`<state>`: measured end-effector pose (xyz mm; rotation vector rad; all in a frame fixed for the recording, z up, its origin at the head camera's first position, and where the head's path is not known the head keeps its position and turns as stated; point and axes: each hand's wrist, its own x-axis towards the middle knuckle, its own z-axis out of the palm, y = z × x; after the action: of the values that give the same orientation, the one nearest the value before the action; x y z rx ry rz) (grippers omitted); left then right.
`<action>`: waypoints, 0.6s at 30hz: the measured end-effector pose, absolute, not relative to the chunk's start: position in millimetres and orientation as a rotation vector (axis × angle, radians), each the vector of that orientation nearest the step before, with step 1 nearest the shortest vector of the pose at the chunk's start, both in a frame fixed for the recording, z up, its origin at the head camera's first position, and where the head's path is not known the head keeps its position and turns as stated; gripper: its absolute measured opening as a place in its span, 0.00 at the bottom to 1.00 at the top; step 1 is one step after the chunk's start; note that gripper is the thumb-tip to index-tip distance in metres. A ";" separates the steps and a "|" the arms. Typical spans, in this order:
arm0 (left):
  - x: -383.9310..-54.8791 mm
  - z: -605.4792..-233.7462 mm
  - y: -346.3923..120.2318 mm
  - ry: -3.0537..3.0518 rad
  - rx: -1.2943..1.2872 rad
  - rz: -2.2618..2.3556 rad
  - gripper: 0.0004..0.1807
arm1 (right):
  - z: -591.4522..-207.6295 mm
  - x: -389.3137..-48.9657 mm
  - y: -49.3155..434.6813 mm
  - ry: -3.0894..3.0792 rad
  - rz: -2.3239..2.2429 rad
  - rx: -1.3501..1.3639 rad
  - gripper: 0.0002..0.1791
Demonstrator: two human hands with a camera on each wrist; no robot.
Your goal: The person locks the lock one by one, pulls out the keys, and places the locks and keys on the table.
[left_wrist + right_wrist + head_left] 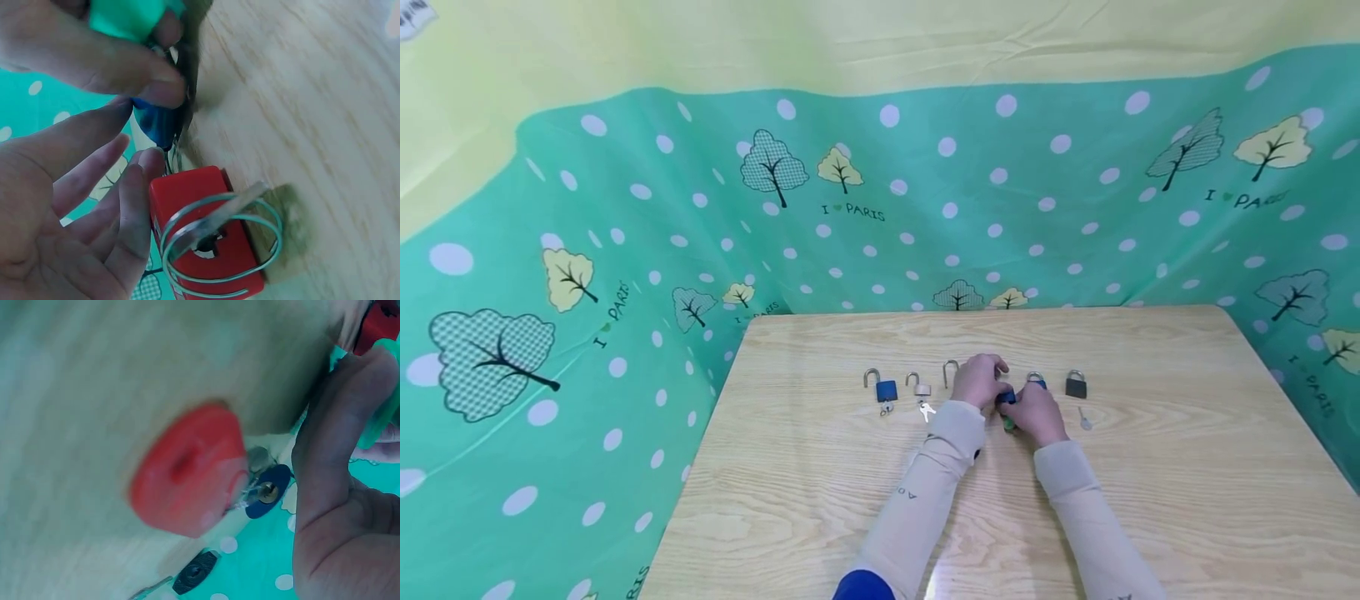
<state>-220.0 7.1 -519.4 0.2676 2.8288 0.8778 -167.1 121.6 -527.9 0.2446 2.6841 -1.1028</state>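
Between my two hands in the head view is a blue padlock (1006,395). My left hand (979,382) steadies it, thumb against its body and fingertips by its far end in the left wrist view. My right hand (1037,414) pinches a green-headed key (128,19) at the lock's near end; the key's blade is hidden. Close beside my left fingers lies a red padlock (187,187), with a key and wire ring at its keyhole. Past my right thumb, a red-headed key (194,475) hangs at another blue padlock (270,492).
On the wooden table (820,500), the row continues left with an opened blue padlock (887,391) and an opened small silver padlock (922,390), keys at both. To the right lies a black padlock (1077,387) with a key (1085,420). A green patterned cloth (880,233) hangs behind.
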 end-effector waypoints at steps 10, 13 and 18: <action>-220.7 -520.5 6.7 2.755 0.259 0.947 0.14 | -531.3 -167.8 124.0 2.541 -1.231 0.197 0.16; -220.1 -519.3 5.6 2.714 0.240 1.010 0.13 | -531.7 -166.5 123.6 2.485 -1.306 0.245 0.15; -220.6 -517.2 3.8 2.678 0.196 1.135 0.13 | -529.0 -163.4 123.1 2.386 -1.516 0.369 0.11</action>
<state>-220.6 3.8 -517.2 0.1958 2.6785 1.1348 -163.4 123.1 -529.0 0.3689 2.3861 -1.5162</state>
